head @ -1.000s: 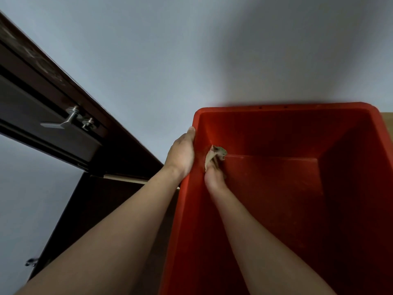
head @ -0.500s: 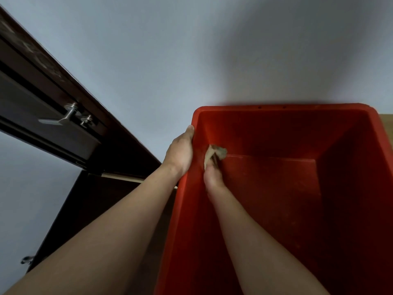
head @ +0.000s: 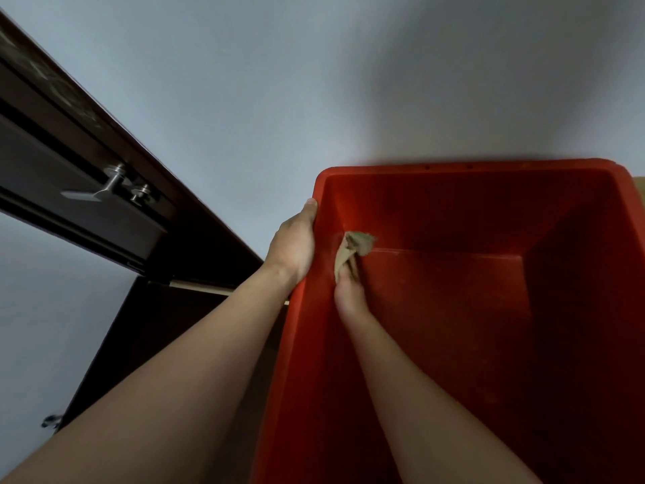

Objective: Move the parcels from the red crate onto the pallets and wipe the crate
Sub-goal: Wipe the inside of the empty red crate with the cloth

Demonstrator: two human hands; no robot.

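Note:
The red crate (head: 572, 260) fills the right half of the view, and no parcels show inside it. My left hand (head: 296, 244) grips the crate's left rim near the far corner, thumb along the top edge. My right hand (head: 349, 295) reaches inside and holds a crumpled beige cloth (head: 352, 248) against the left inner wall, close to the far left corner of the floor. The fingers of that hand are mostly hidden behind the cloth.
A dark brown door (head: 80, 190) with a metal lever handle (head: 94, 190) stands open at the left. A pale grey wall (head: 349, 82) rises behind the crate. A sliver of tan surface (head: 639, 186) shows past the crate's far right corner.
My right hand with the cloth has shifted slightly along the left inner wall near the corner. My left hand keeps its grip on the rim.

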